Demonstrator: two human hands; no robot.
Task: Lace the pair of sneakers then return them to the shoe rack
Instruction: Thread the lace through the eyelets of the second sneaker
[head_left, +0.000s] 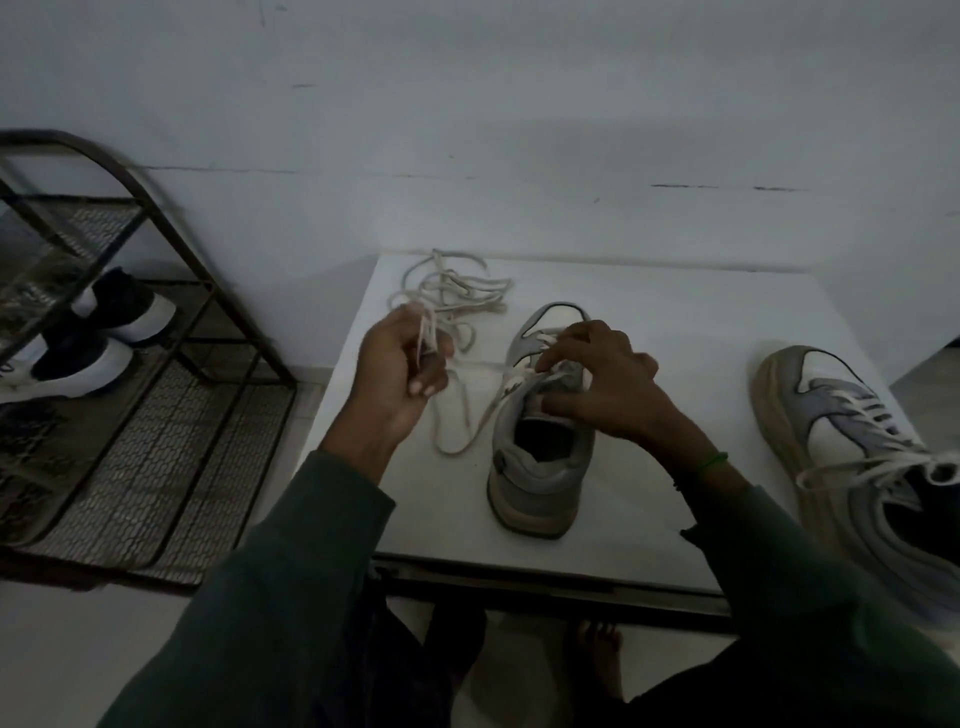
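Observation:
A grey and white sneaker (540, 467) stands in the middle of the white table (675, 312), toe pointing away from me. My right hand (597, 382) rests on its tongue and pinches the lace at the eyelets. My left hand (397, 364) is closed on a white lace (452, 296), whose loose length lies tangled behind it and loops back to the shoe. A second grey and white sneaker (857, 457), with lace through its eyelets, lies at the table's right edge.
A dark metal shoe rack (171, 415) with mesh shelves stands on the floor to the left, holding a pair of black and white shoes (88, 353). A pale wall runs right behind the table. My bare feet show under the table's front edge.

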